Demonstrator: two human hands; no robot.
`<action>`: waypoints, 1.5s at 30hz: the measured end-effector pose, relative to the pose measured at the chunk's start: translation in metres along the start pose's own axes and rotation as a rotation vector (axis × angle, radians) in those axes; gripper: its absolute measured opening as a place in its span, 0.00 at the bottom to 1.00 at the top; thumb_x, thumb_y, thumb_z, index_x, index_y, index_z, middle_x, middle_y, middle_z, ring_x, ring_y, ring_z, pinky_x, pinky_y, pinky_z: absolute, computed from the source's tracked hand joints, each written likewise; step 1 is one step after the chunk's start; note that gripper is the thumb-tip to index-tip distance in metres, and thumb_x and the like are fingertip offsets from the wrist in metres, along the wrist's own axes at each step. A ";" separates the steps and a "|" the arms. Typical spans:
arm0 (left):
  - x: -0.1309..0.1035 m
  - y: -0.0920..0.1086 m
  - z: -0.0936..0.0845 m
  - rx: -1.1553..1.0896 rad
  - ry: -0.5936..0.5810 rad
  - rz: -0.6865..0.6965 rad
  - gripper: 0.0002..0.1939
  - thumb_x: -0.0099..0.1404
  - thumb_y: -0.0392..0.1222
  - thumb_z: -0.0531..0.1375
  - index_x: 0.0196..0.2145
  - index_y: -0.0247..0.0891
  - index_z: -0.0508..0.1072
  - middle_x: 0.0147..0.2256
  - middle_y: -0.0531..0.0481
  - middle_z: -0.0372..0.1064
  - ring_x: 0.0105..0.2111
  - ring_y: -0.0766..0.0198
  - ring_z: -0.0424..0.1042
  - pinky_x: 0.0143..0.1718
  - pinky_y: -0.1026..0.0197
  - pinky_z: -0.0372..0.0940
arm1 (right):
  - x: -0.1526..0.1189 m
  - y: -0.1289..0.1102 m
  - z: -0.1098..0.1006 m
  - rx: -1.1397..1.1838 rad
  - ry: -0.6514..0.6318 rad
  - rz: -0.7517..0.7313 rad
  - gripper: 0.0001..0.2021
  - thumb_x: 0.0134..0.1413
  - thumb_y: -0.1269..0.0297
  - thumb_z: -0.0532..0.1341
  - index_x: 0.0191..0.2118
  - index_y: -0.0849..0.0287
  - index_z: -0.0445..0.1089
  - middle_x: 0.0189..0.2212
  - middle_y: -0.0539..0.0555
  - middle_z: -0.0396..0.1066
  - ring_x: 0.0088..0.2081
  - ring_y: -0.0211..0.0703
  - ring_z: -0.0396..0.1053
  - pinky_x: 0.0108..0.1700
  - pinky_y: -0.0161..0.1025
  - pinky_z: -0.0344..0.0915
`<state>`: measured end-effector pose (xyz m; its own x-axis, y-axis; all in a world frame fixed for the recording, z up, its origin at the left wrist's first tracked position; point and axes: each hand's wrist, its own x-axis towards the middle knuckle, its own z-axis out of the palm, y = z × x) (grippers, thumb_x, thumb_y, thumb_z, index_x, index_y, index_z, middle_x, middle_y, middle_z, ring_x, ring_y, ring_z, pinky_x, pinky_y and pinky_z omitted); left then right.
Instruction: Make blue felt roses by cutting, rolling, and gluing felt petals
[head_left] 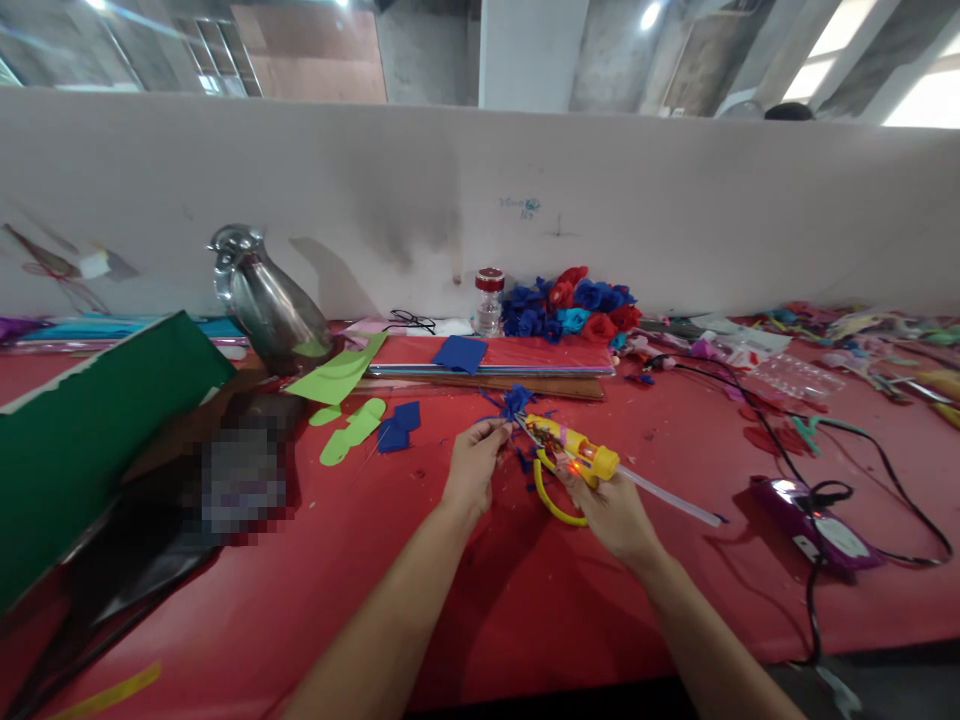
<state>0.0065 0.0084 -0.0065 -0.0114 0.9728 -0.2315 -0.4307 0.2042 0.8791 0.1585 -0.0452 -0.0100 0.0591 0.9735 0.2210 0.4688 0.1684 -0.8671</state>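
Nearest, over a red desk (pixel 315 590), the hands are close together, each closed on something. The right hand (pixel 611 505) grips a yellow hot glue gun (pixel 564 437), a translucent glue stick (pixel 667 494) jutting from its rear. The left hand (pixel 472 468) pinches a small blue paper flower (pixel 516 400) by its base, just at the gun's tip; whether the two touch cannot be told. Good work here probably means pinching low, fingertips clear of the hot metal, holding the flower still and dabbing glue sparingly on such thin paper. To the right lies a purple electric device (pixel 841 536) with black cables (pixel 811 605); to the left, blue paper squares (pixel 393 436) and lime-green cut-outs (pixel 365 425). Beyond are a paper stack (pixel 525 355), a steel jug (pixel 277 312), a red-lidded jar (pixel 490 315) and heaped blue and red paper flowers (pixel 592 296), before a white partition (pixel 405 170).
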 end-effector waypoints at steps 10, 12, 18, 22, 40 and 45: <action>0.001 0.001 0.000 0.002 -0.012 -0.011 0.11 0.40 0.43 0.68 0.21 0.34 0.73 0.16 0.55 0.62 0.17 0.75 0.55 0.19 0.68 0.45 | 0.006 0.007 -0.001 0.004 -0.019 -0.046 0.20 0.55 0.44 0.56 0.32 0.56 0.75 0.27 0.54 0.75 0.35 0.50 0.73 0.37 0.41 0.69; 0.000 0.002 0.000 -0.004 -0.019 -0.031 0.11 0.39 0.42 0.68 0.21 0.33 0.74 0.16 0.55 0.62 0.17 0.75 0.55 0.18 0.69 0.45 | 0.006 0.009 -0.001 0.008 -0.010 -0.035 0.20 0.54 0.44 0.56 0.34 0.56 0.76 0.30 0.55 0.77 0.36 0.50 0.74 0.40 0.43 0.70; 0.000 0.002 -0.001 -0.050 -0.047 -0.066 0.11 0.40 0.40 0.68 0.23 0.32 0.75 0.17 0.55 0.62 0.16 0.77 0.52 0.17 0.70 0.43 | 0.008 0.012 -0.005 0.002 0.039 -0.055 0.20 0.52 0.45 0.58 0.34 0.57 0.76 0.33 0.57 0.78 0.37 0.52 0.75 0.42 0.45 0.71; 0.001 0.002 -0.002 -0.052 -0.070 -0.082 0.11 0.41 0.40 0.68 0.23 0.32 0.74 0.16 0.56 0.61 0.15 0.78 0.51 0.16 0.70 0.43 | 0.008 0.013 -0.004 0.051 -0.024 -0.032 0.19 0.52 0.45 0.58 0.33 0.56 0.76 0.32 0.57 0.79 0.36 0.53 0.76 0.42 0.47 0.72; 0.009 -0.002 -0.006 -0.053 -0.134 0.333 0.08 0.43 0.41 0.70 0.25 0.39 0.80 0.33 0.50 0.70 0.36 0.65 0.67 0.41 0.62 0.62 | 0.053 0.082 -0.089 -0.739 0.199 0.060 0.10 0.59 0.60 0.54 0.39 0.62 0.66 0.35 0.61 0.68 0.27 0.43 0.64 0.26 0.38 0.55; 0.005 0.003 -0.006 -0.032 -0.143 0.408 0.05 0.45 0.41 0.70 0.21 0.39 0.79 0.34 0.50 0.65 0.36 0.65 0.65 0.36 0.64 0.62 | 0.064 0.106 -0.098 -1.063 0.000 0.185 0.12 0.60 0.67 0.52 0.46 0.67 0.65 0.40 0.66 0.67 0.34 0.47 0.68 0.34 0.39 0.59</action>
<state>-0.0002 0.0130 -0.0077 -0.0618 0.9790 0.1942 -0.4445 -0.2012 0.8729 0.2984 0.0193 -0.0437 0.2076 0.9700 0.1264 0.9778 -0.2021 -0.0552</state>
